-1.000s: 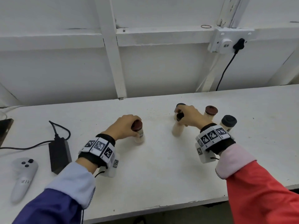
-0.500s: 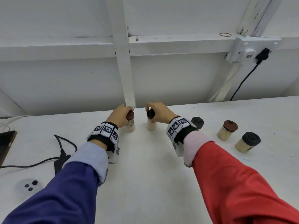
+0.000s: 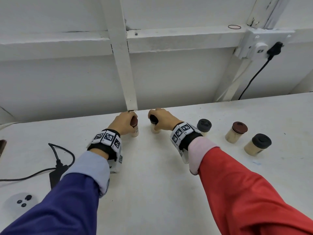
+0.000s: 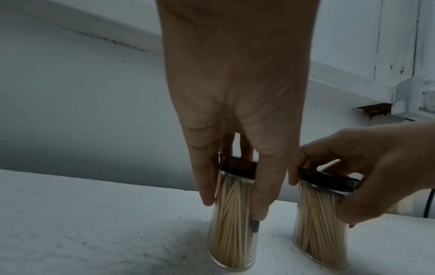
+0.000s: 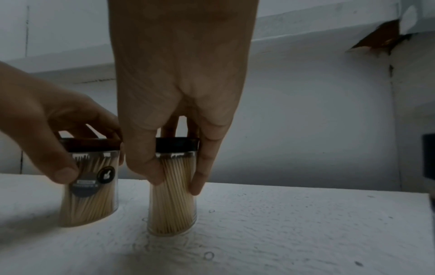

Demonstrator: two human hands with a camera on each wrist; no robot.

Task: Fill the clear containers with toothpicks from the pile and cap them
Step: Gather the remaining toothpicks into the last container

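white counter [image 3: 152, 184] at mid-frame now carried both capped, filled jars by the wall, moved there from nearer, left hand [image 3: 123, 122] grasping the brown-capped jar [image 3: 135, 128], right hand [image 3: 165, 119] the black-capped jar [image 3: 154, 125], suggesting tidying up.

both arms extended forward, side by side, forearms nearly parallel. left hand [image 3: 124, 123] palm down, fingers [image 4: 202, 178] and thumb pointing downward, clasping the sides of a toothpick container [image 4: 231, 219]. right hand [image 3: 165, 119] same pose, thumb and fingers [image 5: 206, 163] gripping a second container [image 5: 173, 197]. hands close, not touching.
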